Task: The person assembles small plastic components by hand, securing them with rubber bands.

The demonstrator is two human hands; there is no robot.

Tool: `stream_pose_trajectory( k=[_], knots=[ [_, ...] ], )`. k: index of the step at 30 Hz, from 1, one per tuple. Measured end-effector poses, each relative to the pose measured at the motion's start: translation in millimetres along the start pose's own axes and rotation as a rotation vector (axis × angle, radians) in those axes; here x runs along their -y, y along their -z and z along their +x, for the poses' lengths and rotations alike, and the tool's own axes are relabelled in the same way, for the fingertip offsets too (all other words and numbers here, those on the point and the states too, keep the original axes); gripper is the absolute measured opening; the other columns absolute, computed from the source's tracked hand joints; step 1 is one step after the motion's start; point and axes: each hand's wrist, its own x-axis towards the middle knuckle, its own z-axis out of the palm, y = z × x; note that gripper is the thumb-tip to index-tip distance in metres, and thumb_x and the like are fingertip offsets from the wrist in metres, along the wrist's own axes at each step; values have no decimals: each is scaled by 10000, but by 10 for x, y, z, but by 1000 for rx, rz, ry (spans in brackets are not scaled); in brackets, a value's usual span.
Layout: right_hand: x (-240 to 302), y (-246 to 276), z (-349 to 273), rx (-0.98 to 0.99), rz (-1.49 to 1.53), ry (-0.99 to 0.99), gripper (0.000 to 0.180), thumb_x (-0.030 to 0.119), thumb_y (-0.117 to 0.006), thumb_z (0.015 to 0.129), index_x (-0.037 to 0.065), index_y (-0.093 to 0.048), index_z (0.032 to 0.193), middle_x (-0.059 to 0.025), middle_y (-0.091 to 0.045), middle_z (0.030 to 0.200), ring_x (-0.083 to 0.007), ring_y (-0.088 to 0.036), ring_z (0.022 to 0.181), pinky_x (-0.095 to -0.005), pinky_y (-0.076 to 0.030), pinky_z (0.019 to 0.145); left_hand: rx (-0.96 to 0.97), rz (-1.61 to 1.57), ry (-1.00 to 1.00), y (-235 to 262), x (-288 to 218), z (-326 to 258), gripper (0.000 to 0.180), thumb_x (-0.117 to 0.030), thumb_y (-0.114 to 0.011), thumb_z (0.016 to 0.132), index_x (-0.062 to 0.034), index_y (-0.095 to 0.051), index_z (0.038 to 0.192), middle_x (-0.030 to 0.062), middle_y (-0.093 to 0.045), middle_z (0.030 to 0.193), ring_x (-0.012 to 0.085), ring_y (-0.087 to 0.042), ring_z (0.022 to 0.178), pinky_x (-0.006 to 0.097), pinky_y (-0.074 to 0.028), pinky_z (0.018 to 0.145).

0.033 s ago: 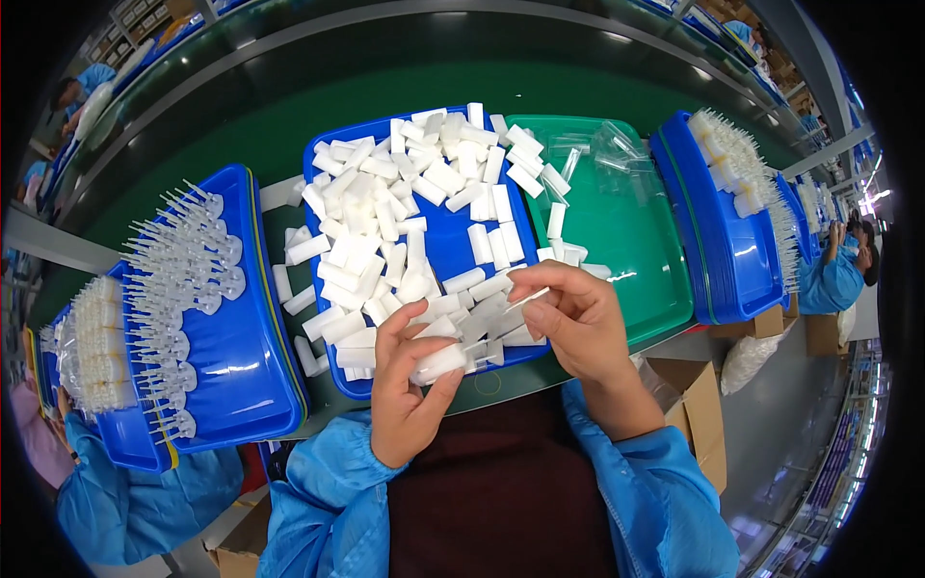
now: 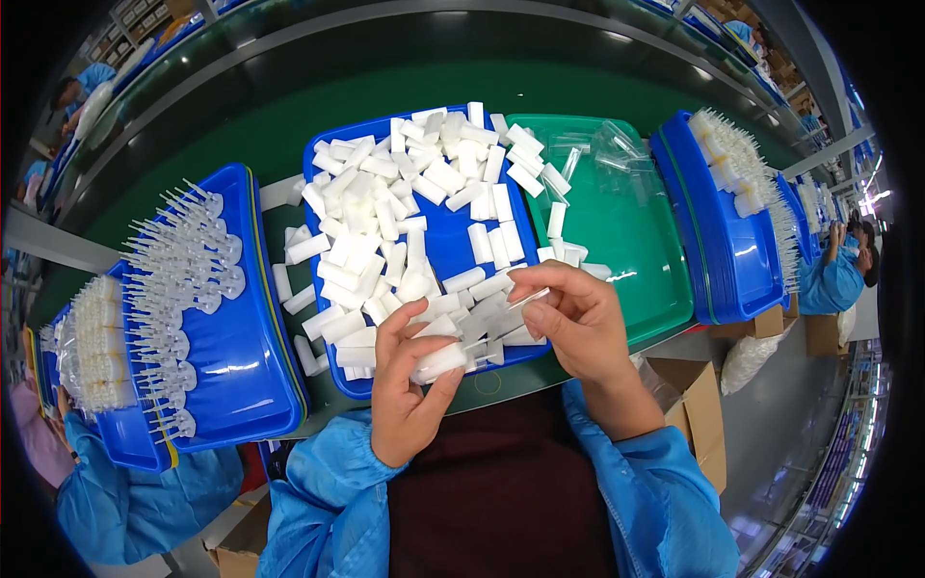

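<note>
While bent over the near rim of the middle blue tray (image 2: 453,252), held a short white plastic block (image 2: 441,361) in the left hand (image 2: 409,390), thumb and curled fingers closed round it just above the tray's front edge; pinched a thin clear pin-like piece (image 2: 530,300) between thumb and forefinger of the right hand (image 2: 570,323), tip aimed toward the block, the two close but apart. Lay heaped across the tray many more loose white blocks (image 2: 405,207), a few spilled onto the green belt (image 2: 289,106). Sat just right a green tray (image 2: 631,246) with clear bags (image 2: 617,154); at left a blue tray (image 2: 226,356) lined with rows of clear pins (image 2: 183,279)
</note>
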Motion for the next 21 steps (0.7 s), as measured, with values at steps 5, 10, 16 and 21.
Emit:
stream_pose_trajectory(
  k=[5, 10, 16, 21],
  knots=[
    [-62, -50, -50, -27, -134, 64, 286, -25, -668, 799, -32, -614, 1080, -97, -638, 966, -95, -568, 788, -200, -460, 700, 12, 35, 2, -10, 3, 12, 257, -23, -662, 805, -52, -595, 1051, 147, -350, 1366, 284, -484, 1127, 367, -418, 932],
    [-65, -15, -82, -62, -426, 310, 243, -21, -681, 780, -28, -618, 1015, -103, -643, 966, -153, -598, 872, -252, -458, 778, 4, 45, 12, -7, 7, 13, 257, -30, -665, 807, -52, -595, 1053, 151, -354, 1366, 295, -480, 1134, 379, -413, 941],
    [-16, 5, -63, 39, -487, 194, 209, -20, -687, 782, -28, -619, 979, -104, -643, 959, -168, -610, 879, -263, -468, 782, -7, 70, -6, -9, 31, 0, 257, -46, -669, 811, -50, -592, 1056, 159, -356, 1368, 306, -468, 1149, 394, -402, 956],
    [-121, -46, -78, 70, -318, 80, 182, -28, -665, 814, -33, -606, 986, -109, -642, 963, -169, -621, 903, -271, -491, 800, 12, 67, -16, -6, 22, -5, 266, -69, -667, 819, -55, -582, 1071, 166, -358, 1368, 313, -452, 1164, 406, -380, 979]
  ],
)
